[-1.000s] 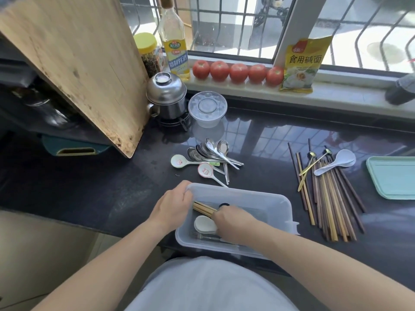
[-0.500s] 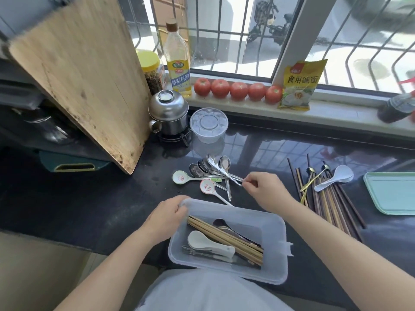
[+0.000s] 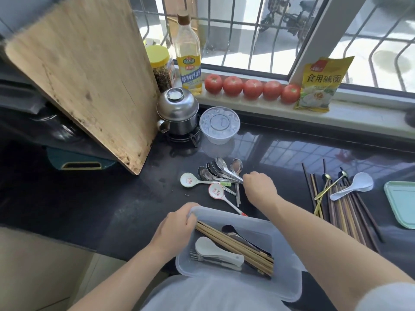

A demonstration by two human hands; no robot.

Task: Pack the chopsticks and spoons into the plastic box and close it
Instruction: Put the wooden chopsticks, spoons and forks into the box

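Head view: low in the frame the box is already holding chopsticks and a white spoon, and the left hand is curling its fingers over the upper-left rim. A second ago the right hand was inside the box; now it is reaching past it to mid-frame, fingers closing on the handles of the steel spoons, probably the next load. More chopsticks are lying at the right, and the green lid is waiting at the right edge.
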